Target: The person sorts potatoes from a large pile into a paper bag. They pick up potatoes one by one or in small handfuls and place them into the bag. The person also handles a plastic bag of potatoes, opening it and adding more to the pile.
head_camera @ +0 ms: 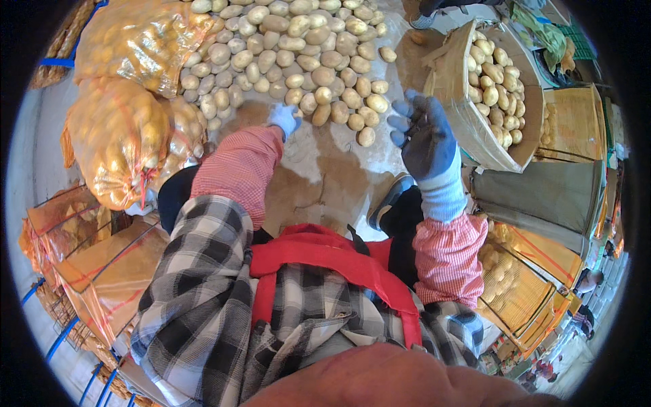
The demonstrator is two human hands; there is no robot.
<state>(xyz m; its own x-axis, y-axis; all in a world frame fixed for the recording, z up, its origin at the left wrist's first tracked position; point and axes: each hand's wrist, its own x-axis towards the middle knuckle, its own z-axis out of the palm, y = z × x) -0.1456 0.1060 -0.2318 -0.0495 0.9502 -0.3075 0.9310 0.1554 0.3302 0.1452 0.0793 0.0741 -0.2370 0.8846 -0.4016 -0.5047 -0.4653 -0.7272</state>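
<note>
A large heap of loose potatoes [305,48] lies on the floor before me. My left hand [286,119], in a pale blue glove, is at the heap's near edge, close to a potato; its fingers are partly hidden, so a hold cannot be told. My right hand [424,132], in a dark-palmed work glove with a light cuff, is raised right of the heap, fingers apart and empty. Right of it stands an open cardboard box [473,122] with potatoes [496,86] inside.
Full orange mesh sacks of potatoes [119,132] stand at the left. More mesh-covered stacks [524,285] and a grey panel [534,198] are on the right. Another person's shoe [423,21] is near the box at the top. My own shoe [394,198] is below my right hand.
</note>
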